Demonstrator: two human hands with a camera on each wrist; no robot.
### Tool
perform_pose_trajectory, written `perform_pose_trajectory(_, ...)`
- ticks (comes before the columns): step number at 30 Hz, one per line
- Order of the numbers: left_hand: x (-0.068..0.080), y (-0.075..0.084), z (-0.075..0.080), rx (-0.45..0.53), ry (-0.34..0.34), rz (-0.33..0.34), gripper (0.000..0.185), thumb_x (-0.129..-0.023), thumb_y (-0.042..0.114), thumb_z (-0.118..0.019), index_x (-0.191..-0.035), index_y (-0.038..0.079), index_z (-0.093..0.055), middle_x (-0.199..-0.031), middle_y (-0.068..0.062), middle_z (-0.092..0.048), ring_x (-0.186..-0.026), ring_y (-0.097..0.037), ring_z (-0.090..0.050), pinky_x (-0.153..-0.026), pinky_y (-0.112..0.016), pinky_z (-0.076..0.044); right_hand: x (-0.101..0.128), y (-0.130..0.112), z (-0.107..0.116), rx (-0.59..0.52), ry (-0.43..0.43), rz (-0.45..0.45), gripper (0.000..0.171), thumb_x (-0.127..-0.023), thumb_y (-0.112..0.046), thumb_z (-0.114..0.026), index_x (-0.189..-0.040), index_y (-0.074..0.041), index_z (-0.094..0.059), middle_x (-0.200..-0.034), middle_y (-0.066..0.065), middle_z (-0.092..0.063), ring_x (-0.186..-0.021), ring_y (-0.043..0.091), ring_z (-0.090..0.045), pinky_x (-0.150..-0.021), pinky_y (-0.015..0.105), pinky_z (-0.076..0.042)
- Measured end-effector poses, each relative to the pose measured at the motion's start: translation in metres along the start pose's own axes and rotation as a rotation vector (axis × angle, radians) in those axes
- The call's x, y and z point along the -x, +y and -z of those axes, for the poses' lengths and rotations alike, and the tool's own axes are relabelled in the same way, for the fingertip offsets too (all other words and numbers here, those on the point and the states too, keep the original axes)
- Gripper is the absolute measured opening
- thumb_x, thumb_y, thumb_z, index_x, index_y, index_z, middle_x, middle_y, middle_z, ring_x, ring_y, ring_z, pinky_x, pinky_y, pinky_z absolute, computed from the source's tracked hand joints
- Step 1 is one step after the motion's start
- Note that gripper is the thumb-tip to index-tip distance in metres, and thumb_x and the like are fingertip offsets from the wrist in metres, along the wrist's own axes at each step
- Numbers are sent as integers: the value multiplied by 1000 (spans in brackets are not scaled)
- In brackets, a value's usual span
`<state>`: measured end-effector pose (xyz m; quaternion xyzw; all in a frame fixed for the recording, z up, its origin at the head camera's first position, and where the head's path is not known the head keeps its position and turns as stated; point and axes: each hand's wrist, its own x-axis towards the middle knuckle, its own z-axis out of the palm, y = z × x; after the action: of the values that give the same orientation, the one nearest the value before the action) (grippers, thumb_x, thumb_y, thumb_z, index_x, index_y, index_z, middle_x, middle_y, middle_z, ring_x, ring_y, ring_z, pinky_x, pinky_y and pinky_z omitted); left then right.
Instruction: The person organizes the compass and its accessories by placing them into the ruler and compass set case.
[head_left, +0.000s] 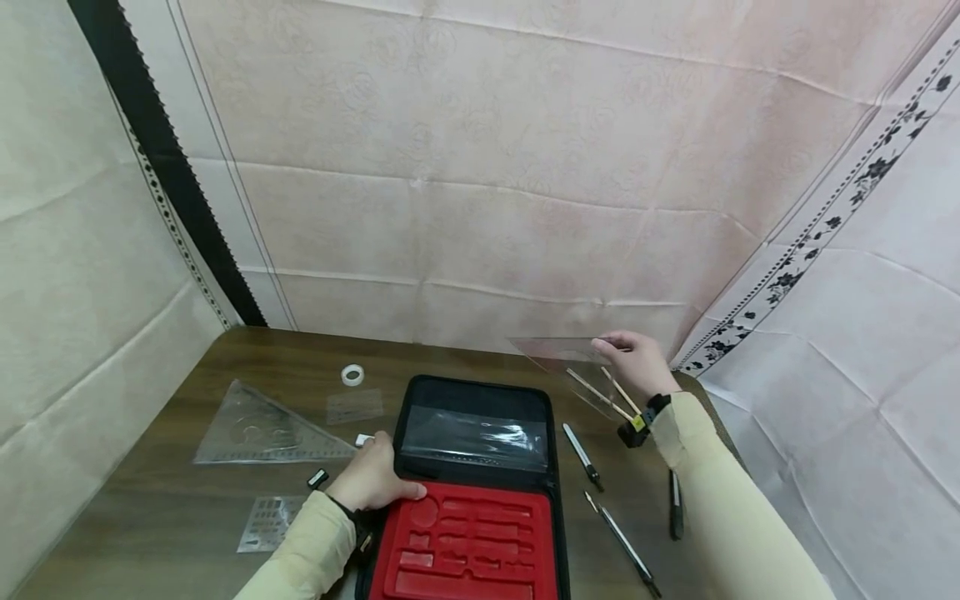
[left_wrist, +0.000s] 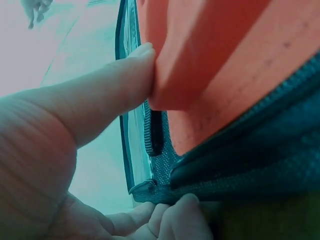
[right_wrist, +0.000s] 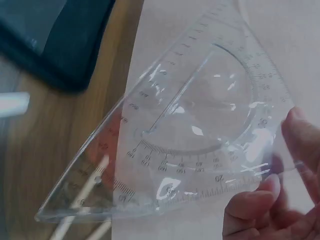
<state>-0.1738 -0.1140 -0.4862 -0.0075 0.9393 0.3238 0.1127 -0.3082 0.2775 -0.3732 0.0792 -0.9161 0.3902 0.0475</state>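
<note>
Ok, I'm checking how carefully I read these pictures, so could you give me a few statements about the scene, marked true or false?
1. The right hand holds a set square. True.
2. That set square is opaque. False: it is transparent, with printed scale marks.
3. The left hand grips the edge of a black zip case. True.
4. The case is zipped shut. False: it lies open, its red tray exposed.
5. A roll of white tape lies on the table, left of the case in the head view. True.
6. The tape touches the case. False: there is a gap between them.
</note>
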Motion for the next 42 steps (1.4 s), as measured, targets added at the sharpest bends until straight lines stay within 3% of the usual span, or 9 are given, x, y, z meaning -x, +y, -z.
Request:
perform_pose_trajectory(5, -2, 2, -1, 14, 11, 10, 98, -61, 37, -92, -122, -17, -38, -107, -28, -52, -105, -41, -53, -89, -53, -45, -19, -8, -28, -162, -45, -74, 44, -93, -41, -64, -119, -6, -66, -118, 13, -64, -108, 26, -55, -90, 44, -44)
perform_pose_trajectory(13, -3, 0, -5, 19, -6, 31, 93, -62, 35, -92, -120, -14, -39, -109, -27, -51, -108, -40, -51, -91, -52, -43, -39, -11, -64, -657, -71, -271, 43, -96, -31, -62, -129, -4, -56, -106, 5, -52, -75, 14, -46, -67, 27, -46)
perform_pose_trajectory(16, -4, 1, -5, 8, -15, 30, 99, -63, 37, -91, -126, -17, -36, -116, -31, -49, -114, -42, -48, -94, -52, -41, -44, -7, -69, -741, -77, -306, 41, -98, -29, -59, -130, -3, -53, -99, 2, -47, -73, 13, -41, -65, 25, -43)
perform_pose_trajectory(21, -2, 1, -5, 9, -35, 48, 108, -66, 37, -90, -135, -18, -29, -127, -37, -43, -122, -46, -42, -96, -55, -39, -48, -1, -73, -796, -123, -326, 34, -99, -23, -56, -123, 1, -53, -84, 0, -45, -66, 12, -40, -63, 26, -39)
perform_pose_trajectory(29, 2, 3, -4, -9, -24, 26, 106, -66, 38, -89, -133, -19, -30, -125, -37, -43, -121, -48, -42, -96, -56, -38, -45, 3, -77, -838, -186, -341, 22, -101, -16, -51, -114, 2, -50, -77, 2, -47, -62, 12, -41, -59, 26, -35)
perform_pose_trajectory(37, 4, 2, -2, -22, -14, 23, 100, -67, 38, -88, -129, -18, -34, -121, -34, -46, -117, -45, -45, -94, -54, -40, -53, 12, -99, -660, -140, -351, 35, -99, -19, -57, -123, 5, -51, -103, 2, -49, -72, 12, -46, -65, 25, -40)
perform_pose_trajectory(42, 3, 2, -2, -23, -18, 18, 101, -68, 39, -88, -130, -18, -33, -122, -35, -45, -118, -46, -44, -95, -54, -40, -55, 16, -115, -706, -47, -352, 25, -98, -9, -57, -119, 4, -52, -97, 7, -55, -76, 15, -52, -68, 28, -47)
